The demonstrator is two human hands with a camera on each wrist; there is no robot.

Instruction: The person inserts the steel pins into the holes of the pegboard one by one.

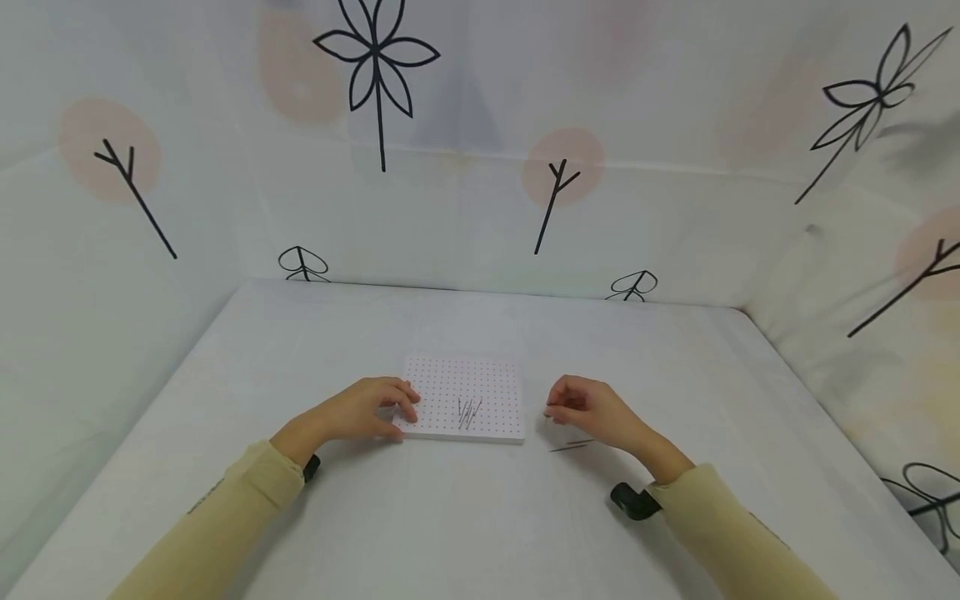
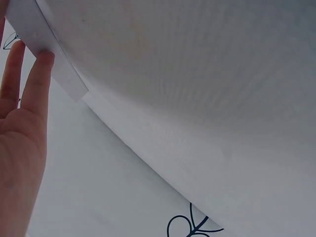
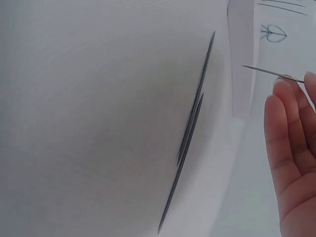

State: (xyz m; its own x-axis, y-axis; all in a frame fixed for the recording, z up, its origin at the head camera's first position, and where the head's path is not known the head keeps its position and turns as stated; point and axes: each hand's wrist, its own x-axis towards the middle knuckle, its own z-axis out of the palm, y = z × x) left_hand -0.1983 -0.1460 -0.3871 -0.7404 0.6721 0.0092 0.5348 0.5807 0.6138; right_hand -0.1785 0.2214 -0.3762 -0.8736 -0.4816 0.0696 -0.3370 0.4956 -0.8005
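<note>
A white board with rows of small holes point(image 1: 465, 380) lies flat on the table. Several thin metal needles point(image 1: 468, 413) stand in it near its front edge, slightly tilted. My left hand point(image 1: 375, 407) holds the board's left front corner, fingers over the top and thumb at the front side point(image 2: 34, 39). To the right of the board, my right hand point(image 1: 588, 408) pinches one needle point(image 3: 269, 72) between thumb and fingertips, its point downward, apart from the board. Two more needles point(image 3: 190, 133) lie side by side on the table below the right hand.
The white-covered table point(image 1: 465, 517) stretches around the board. Behind and at both sides hang white curtains point(image 1: 465, 217) with black flower and twig drawings. Dark wrist cameras point(image 1: 634, 502) sit beneath both sleeves.
</note>
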